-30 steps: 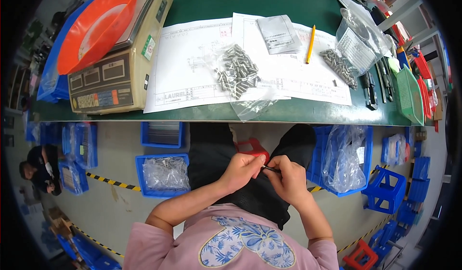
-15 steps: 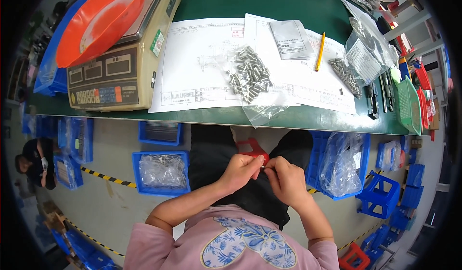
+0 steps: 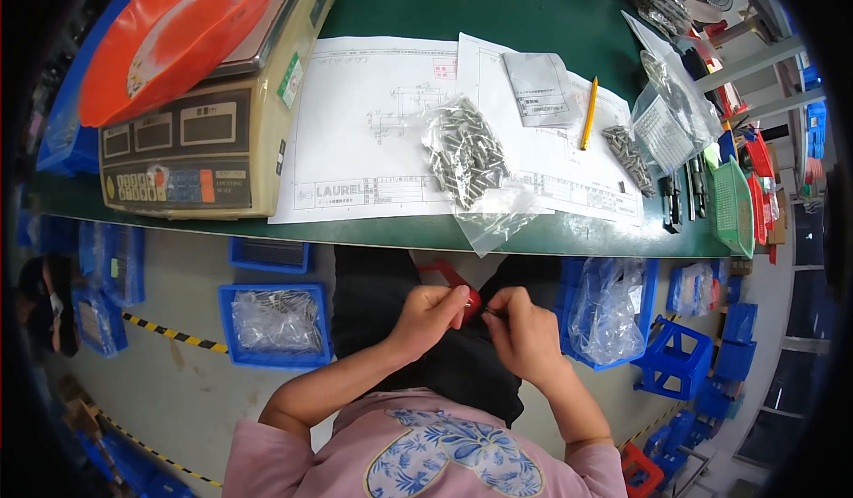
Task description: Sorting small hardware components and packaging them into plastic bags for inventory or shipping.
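Over the dark trousers (image 3: 364,292), below the near edge of the green table (image 3: 400,5), the two hands face each other, just apart. The right hand (image 3: 522,329) pinches a small dark piece (image 3: 488,312) between thumb and fingertips; the left hand (image 3: 431,318) is curled, thumb against forefinger, and whether it grips anything is too small to tell. On the table, a clear bag of metal pins (image 3: 466,156) lies across printed drawings (image 3: 355,143), left of a yellow pencil (image 3: 589,114).
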Demonstrator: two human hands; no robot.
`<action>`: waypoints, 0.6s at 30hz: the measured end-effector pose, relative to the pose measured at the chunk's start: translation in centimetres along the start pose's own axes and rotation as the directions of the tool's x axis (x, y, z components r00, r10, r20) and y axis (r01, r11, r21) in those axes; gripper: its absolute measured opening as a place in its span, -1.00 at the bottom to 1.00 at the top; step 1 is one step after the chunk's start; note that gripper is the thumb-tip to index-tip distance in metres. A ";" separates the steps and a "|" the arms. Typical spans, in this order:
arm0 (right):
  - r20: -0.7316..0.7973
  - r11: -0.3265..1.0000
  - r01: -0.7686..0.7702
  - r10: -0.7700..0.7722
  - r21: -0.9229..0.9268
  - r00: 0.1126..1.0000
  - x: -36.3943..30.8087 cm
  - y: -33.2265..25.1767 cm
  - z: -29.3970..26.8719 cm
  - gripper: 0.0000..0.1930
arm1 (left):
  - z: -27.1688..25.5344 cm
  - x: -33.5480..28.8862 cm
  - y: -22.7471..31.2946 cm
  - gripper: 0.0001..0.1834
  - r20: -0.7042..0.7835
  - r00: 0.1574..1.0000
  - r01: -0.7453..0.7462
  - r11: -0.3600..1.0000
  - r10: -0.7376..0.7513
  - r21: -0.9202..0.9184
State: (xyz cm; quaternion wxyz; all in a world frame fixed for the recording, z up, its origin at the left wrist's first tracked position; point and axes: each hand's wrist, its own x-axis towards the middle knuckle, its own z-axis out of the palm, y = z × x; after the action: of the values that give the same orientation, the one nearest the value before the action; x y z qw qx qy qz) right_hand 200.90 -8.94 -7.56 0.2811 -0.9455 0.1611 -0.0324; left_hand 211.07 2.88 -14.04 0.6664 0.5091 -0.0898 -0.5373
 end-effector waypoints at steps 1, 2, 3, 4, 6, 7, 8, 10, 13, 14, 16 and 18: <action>-0.075 0.999 -0.007 0.011 0.045 0.997 0.5 -0.7 -0.6 -0.80 | -0.3 -0.1 -0.1 -0.57 -0.015 1.000 0.020 0.998 -0.021 -0.054; -0.150 0.996 -0.010 0.024 0.090 0.988 1.2 -1.0 -1.0 -0.80 | -0.3 -0.1 -0.1 -0.69 -0.034 0.998 0.050 0.988 -0.055 -0.146; -0.268 0.995 0.095 -0.082 0.035 0.960 2.1 -0.7 -0.9 -0.83 | -0.6 -0.2 -0.1 -0.69 -0.028 0.998 0.049 0.988 -0.054 -0.149; -0.311 0.997 0.080 -0.079 -0.010 0.947 3.2 -0.8 -1.1 -0.84 | -1.0 -0.2 -0.2 -0.75 0.005 0.995 0.097 0.968 -0.098 -0.234; -0.365 0.996 0.053 -0.075 -0.072 0.928 5.2 -1.0 -1.5 -0.86 | -1.4 0.1 -0.2 -0.80 0.064 0.989 0.147 0.939 -0.134 -0.311; -0.376 0.992 0.057 -0.096 -0.114 0.922 6.1 -0.6 -1.4 -0.85 | -1.5 0.1 -0.6 -0.82 0.097 0.987 0.155 0.921 -0.129 -0.357; -0.386 0.986 0.060 -0.117 -0.156 0.915 6.8 -0.5 -1.3 -0.85 | -1.6 0.1 -0.7 -0.82 0.130 0.984 0.165 0.901 -0.122 -0.401; -0.405 0.989 0.059 -0.110 -0.137 0.908 8.1 -1.2 -1.4 -0.86 | -1.7 0.1 -0.6 -0.82 0.129 0.983 0.172 0.895 -0.129 -0.411; -0.424 0.991 0.044 -0.096 -0.130 0.901 9.1 -1.7 -1.0 -0.86 | -2.1 0.0 -0.5 -0.82 0.114 0.979 0.200 0.889 -0.168 -0.411; -0.425 0.989 0.030 -0.089 -0.145 0.901 9.3 -1.7 -0.9 -0.84 | -2.2 0.0 -0.5 -0.83 0.102 0.975 0.221 0.890 -0.196 -0.400; -0.423 0.984 0.017 -0.091 -0.176 0.902 9.4 -1.6 -0.8 -0.85 | -2.3 0.0 -0.5 -0.85 0.107 0.974 0.224 0.898 -0.198 -0.378; -0.420 0.979 0.006 -0.092 -0.202 0.903 9.4 -1.7 -0.9 -0.86 | -2.3 -0.1 -0.5 -0.86 0.105 0.974 0.226 0.908 -0.202 -0.353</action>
State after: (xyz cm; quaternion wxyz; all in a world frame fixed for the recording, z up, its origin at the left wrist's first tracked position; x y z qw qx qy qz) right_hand 210.14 -11.08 -6.21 0.1438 -0.9421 0.1972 -0.2300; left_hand 212.27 4.37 -15.45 0.6826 0.3661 0.0454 -0.6308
